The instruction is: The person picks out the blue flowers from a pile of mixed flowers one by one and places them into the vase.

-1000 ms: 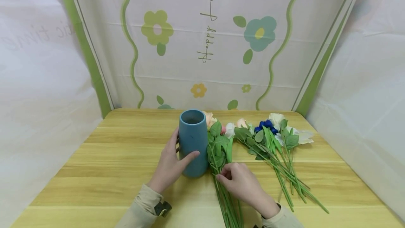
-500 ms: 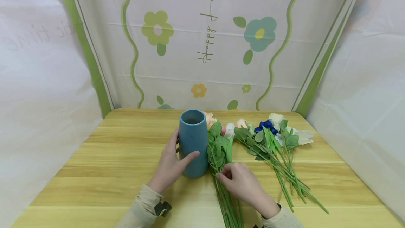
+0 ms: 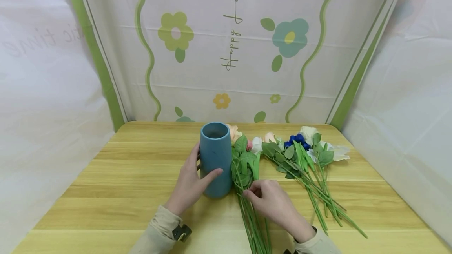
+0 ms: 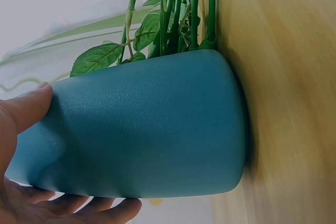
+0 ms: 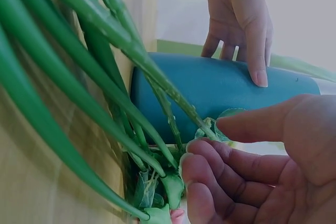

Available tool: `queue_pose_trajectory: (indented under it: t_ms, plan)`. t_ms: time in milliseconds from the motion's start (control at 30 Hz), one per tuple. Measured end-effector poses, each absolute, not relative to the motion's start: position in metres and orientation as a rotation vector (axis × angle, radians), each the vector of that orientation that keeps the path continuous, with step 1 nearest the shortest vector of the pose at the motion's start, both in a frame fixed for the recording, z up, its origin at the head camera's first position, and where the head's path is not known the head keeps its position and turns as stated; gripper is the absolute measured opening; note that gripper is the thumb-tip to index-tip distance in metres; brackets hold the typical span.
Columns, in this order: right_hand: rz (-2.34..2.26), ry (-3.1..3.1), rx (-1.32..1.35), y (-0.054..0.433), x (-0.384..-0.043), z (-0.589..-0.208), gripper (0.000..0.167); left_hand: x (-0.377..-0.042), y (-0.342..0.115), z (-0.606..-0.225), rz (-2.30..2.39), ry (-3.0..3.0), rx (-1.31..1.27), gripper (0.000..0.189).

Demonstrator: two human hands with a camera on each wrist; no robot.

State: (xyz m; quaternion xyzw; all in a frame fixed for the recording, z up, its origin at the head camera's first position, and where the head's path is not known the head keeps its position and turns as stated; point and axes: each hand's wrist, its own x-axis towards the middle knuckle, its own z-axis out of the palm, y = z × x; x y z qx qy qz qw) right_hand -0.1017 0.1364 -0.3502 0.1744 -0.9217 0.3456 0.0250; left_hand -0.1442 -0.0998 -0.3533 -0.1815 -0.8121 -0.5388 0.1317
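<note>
A tall blue vase [image 3: 216, 156] stands upright on the wooden table, its mouth facing up. My left hand [image 3: 188, 185] holds it from the left, thumb across the front and fingers round the far side, as the left wrist view also shows. Just right of the vase lies a bunch of flowers with long green stems [image 3: 252, 222], the blooms toward the back. Over these stems, my right hand [image 3: 272, 203] pinches one flower stem [image 5: 173, 98] between thumb and index finger. In the right wrist view that stem rises apart from the others.
Farther right lies a second group of flowers, with a dark blue bloom [image 3: 297, 141], a white rose [image 3: 308, 133] and crossed green stems [image 3: 323, 197]. A printed curtain [image 3: 226, 81] hangs behind the table [image 3: 134, 191], with white cloth on both sides.
My right hand has shifted slightly up and to the right over the stems. The left hand and the vase have stayed where they were.
</note>
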Motion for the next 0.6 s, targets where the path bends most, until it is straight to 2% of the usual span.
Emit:
queue_pose_trajectory:
  t_ms: [333, 600]
  plan:
    - [1.048, -2.84, 0.445, 0.147, -0.109, -0.346, 0.02, -0.143, -0.1, -0.352, -1.556, -2.38, -0.502, 0.095]
    - [0.99, -2.812, 0.39, 0.158, -0.113, -0.342, 0.015, -0.142, -0.1, -0.351, -1.555, -2.387, -0.499, 0.095]
